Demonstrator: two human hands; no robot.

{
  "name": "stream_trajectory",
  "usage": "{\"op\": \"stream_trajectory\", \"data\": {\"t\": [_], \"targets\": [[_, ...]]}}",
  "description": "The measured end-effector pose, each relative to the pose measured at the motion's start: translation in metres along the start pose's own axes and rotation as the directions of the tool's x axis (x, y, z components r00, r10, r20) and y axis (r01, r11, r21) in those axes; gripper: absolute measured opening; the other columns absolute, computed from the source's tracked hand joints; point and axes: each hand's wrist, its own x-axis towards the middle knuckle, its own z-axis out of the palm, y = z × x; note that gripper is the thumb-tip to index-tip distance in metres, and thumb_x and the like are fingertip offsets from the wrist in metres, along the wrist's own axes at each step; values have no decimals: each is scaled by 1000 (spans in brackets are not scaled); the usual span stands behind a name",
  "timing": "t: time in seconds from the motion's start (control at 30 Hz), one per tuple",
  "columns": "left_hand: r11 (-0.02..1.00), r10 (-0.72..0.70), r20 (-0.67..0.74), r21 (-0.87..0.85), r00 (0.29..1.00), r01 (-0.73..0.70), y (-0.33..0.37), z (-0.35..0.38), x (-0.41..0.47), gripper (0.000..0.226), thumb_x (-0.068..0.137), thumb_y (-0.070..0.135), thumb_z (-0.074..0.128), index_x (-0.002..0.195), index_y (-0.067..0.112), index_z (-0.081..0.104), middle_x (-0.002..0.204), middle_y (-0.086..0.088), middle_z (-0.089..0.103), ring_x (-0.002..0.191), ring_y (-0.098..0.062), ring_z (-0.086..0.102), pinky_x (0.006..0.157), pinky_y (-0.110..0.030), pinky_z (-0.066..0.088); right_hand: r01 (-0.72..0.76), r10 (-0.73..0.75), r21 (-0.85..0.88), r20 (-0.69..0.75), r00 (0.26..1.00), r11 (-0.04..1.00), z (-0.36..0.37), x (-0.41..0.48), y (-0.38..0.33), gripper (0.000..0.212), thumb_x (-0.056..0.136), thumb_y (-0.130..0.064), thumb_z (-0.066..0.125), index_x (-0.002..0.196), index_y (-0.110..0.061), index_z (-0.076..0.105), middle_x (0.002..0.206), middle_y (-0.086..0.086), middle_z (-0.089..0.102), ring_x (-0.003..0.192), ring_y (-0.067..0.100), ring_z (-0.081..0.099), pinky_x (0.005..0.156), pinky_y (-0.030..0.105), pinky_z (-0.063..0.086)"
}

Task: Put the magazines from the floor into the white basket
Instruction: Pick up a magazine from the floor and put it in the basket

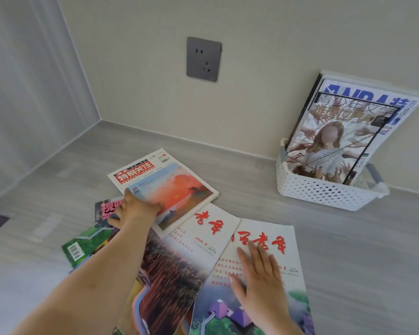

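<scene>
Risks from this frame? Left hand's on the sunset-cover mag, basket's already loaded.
1. The left hand grips only a corner of the orange sunset-cover magazine; it may flop or slip when lifted.
2. The white perforated plastic basket holds tall leaning magazines; adding more could tip it.
3. The right hand presses flat on an overlapping white red-lettered magazine; the pile may slide.

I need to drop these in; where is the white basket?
The white basket stands on the floor at the right, against the wall, right of the socket, with magazines upright inside.
</scene>
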Motion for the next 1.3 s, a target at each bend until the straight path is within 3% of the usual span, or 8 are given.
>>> {"op": "stream_trajectory", "data": {"t": [0.33,0.53,0.67,0.77,0.9,1.0,1.1,1.3], "targets": [[991,38,-20,-126,999,-40,14,6,28,84,74,8,58,140,21,8,128,-23,48,130,-37,28,108,-47,14,-22,22,63,14,1000,998,3,3,1,58,88,-52,8,109,-23,54,111,5,69,110,18,38,106,30,5],[929,203,35,-322,979,-181,18,-4,31,37,82,-5,43,117,3,48,119,-22,58,110,-40,52,89,-41,44,-60,65,43,-143,988,997,9,4,3,51,87,-54,9,110,-24,43,114,2,67,140,13,-8,109,26,1],[890,237,-45,-391,971,-235,30,-21,13,37,83,-5,41,118,6,44,118,-21,58,108,-38,52,80,-37,42,-43,43,0,-121,992,999,8,2,2,50,78,-59,23,108,-25,44,109,0,70,122,24,30,112,27,-7],[827,335,-62,-459,940,-325,40,-36,-4,35,84,-3,44,117,7,44,119,-20,57,101,-35,54,81,-41,44,-11,15,29,-134,991,1000,9,1,1,54,65,-54,36,104,-29,61,110,-2,69,138,19,5,111,26,-4],[690,439,-17,-634,898,-349,57,-57,-31,28,86,1,47,106,20,45,105,-6,55,86,-31,53,63,-46,56,-44,41,161,26,999,986,-6,1,4,59,67,-59,53,116,-26,58,129,-4,57,128,7,41,111,25,-6],[589,508,-33,-716,861,-375,73,-65,-57,27,85,-1,49,99,21,43,96,-3,57,74,-20,55,34,-22,47,-230,169,748,158,973,622,-36,20,16,59,88,-36,49,138,-22,23,144,2,36,128,13,35,109,28,25],[510,547,-27,-782,837,-359,88,-63,-85,26,85,-3,49,99,18,44,82,6,58,70,-8,53,33,-17,44,-263,241,937,207,948,229,-76,38,38,51,91,-33,44,137,-22,25,130,-1,48,111,14,48,96,29,36],[472,648,45,-808,760,-354,122,-39,-126,33,84,-3,50,82,29,48,81,7,60,71,-13,57,46,-26,46,-91,244,993,72,967,69,-147,54,89,21,82,-23,59,103,-27,57,101,6,68,97,26,63,94,47,47]]}}
